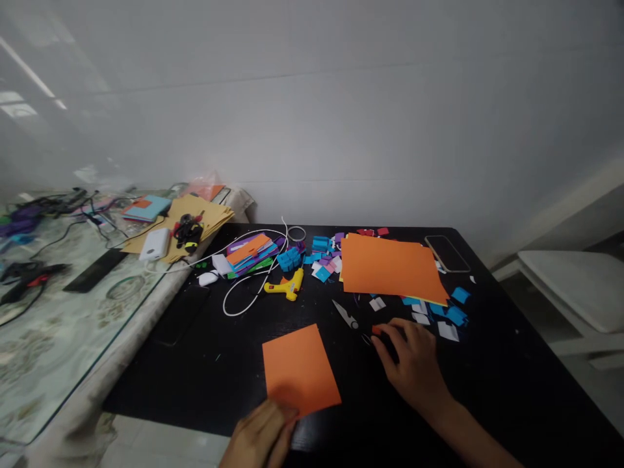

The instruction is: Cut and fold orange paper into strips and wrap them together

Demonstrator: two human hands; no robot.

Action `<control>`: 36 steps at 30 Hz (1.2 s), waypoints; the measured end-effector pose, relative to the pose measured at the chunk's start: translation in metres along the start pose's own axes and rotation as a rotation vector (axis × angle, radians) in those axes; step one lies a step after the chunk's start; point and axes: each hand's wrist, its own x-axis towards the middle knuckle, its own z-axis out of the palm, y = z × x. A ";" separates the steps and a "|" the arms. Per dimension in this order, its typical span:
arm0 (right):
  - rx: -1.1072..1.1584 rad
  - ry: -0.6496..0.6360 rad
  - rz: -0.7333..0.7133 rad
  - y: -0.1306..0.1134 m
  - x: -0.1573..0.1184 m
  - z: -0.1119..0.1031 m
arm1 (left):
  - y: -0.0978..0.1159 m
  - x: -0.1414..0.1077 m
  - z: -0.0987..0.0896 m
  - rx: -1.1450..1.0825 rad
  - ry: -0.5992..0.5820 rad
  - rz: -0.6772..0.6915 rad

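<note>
My left hand (pixel 263 432) pinches the lower left edge of an orange paper square (pixel 299 367), which lies near the front of the black table (pixel 219 383). To the right, my right hand (pixel 412 357) has its thumb and index finger closed around a small orange piece (pixel 377 329); whether it is paper or part of a handle I cannot tell. Just beside those fingertips lies a pair of scissors (pixel 346 315), blades pointing up and left, its handles dark and hard to make out. A larger stack of orange sheets (pixel 390 266) sits beyond my right hand.
Blue, white and purple folded paper pieces (pixel 455 315) lie around the stack. A yellow glue gun (pixel 287 286), a looping white cable (pixel 238 312) and a pile of coloured papers (pixel 251 253) are further left. A phone (pixel 447 253) rests at the back right. A white stool (pixel 575 286) stands beyond.
</note>
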 end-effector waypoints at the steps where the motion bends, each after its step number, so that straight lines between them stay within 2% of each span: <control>1: 0.022 0.042 -0.030 -0.002 0.007 -0.003 | 0.004 0.008 -0.010 -0.029 0.008 -0.045; 4: 0.078 0.192 -0.108 -0.011 0.030 -0.015 | 0.014 0.033 -0.040 -0.077 0.119 -0.030; 8: 0.237 0.343 -0.235 -0.029 0.066 -0.029 | 0.022 0.067 -0.069 -0.109 0.198 -0.055; 11: 0.416 0.467 -0.316 -0.047 0.094 -0.036 | 0.028 0.097 -0.080 -0.083 0.283 0.001; 14: 0.572 0.481 -0.330 -0.062 0.113 -0.038 | 0.034 0.128 -0.085 -0.045 0.353 0.078; 17: 0.716 0.441 -0.213 -0.064 0.118 -0.034 | 0.038 0.153 -0.083 -0.040 0.372 0.133; 22: 0.855 0.513 0.091 -0.056 0.113 -0.031 | 0.037 0.176 -0.071 -0.113 0.339 0.159; 26: 0.944 0.389 0.245 -0.050 0.116 -0.038 | 0.038 0.184 -0.063 -0.215 0.304 0.112; 30: 1.022 0.318 0.428 -0.041 0.119 -0.040 | 0.039 0.192 -0.067 -0.373 0.247 0.140; 36: 1.302 0.203 0.618 -0.033 0.125 -0.045 | 0.030 0.206 -0.070 -0.699 0.173 0.105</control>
